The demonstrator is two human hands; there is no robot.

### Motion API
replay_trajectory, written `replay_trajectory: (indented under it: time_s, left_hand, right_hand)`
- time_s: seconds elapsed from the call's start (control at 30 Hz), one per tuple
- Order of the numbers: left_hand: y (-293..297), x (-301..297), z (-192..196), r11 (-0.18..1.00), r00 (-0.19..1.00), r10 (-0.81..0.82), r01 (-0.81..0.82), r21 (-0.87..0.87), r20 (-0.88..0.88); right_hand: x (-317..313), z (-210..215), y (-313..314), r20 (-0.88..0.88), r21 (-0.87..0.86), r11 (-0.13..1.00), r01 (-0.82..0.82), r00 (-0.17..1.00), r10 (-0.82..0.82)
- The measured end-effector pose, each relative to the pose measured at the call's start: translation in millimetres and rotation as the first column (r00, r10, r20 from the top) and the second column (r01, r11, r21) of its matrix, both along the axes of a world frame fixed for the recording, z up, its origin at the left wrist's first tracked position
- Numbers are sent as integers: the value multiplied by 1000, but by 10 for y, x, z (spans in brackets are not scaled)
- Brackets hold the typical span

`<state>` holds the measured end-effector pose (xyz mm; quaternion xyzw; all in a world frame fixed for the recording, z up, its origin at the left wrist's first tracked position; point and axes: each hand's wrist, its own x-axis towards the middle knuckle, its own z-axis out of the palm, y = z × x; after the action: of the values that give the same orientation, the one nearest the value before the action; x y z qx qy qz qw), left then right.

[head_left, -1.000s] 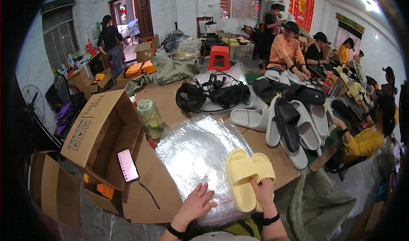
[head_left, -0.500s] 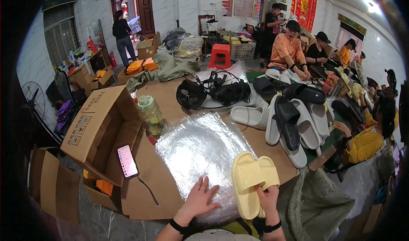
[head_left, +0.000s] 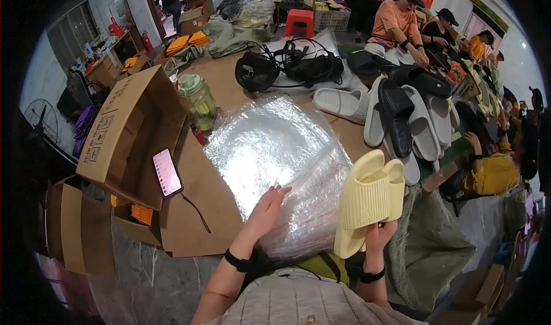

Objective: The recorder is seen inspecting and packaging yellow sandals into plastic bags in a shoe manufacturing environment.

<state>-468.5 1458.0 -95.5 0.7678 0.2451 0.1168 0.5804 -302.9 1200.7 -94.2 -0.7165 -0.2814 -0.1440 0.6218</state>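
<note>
My right hand (head_left: 381,235) grips a pair of pale yellow slide sandals (head_left: 365,201), raised upright at the right edge of the work surface. The two slides stand side by side with ribbed straps. My fingers are partly hidden behind them. On a stack of clear plastic bags (head_left: 252,147) rests my left hand (head_left: 268,209), its fingers stretched out over the film. A fold runs across the top film from beside those fingertips toward the far right.
Grey and black slides (head_left: 396,121) are heaped at the right. Black cables and straps (head_left: 287,66) lie at the back. A cardboard box (head_left: 132,135), a phone (head_left: 167,173) and a green-lidded bottle (head_left: 198,101) are on the left. Co-workers (head_left: 396,23) sit beyond the heap.
My right hand has lifted the yellow slides up and to the right, turning them more upright. My left hand has shifted slightly on the bags, and a fold now shows. The view has tilted down.
</note>
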Motion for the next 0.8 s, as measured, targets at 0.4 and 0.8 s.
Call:
replay_trajectory:
  time_s: [0.4, 0.8]
  left_hand:
    - [-62, -27, -111, 994, 999, 36, -33, 103, -29]
    - [-130, -31, 135, 997, 994, -43, 37, 68, 98]
  right_hand:
    - [-260, 214, 124, 300, -538, 841, -47, 922, 243]
    - [-200, 118, 94, 277, -682, 724, 108, 954, 119]
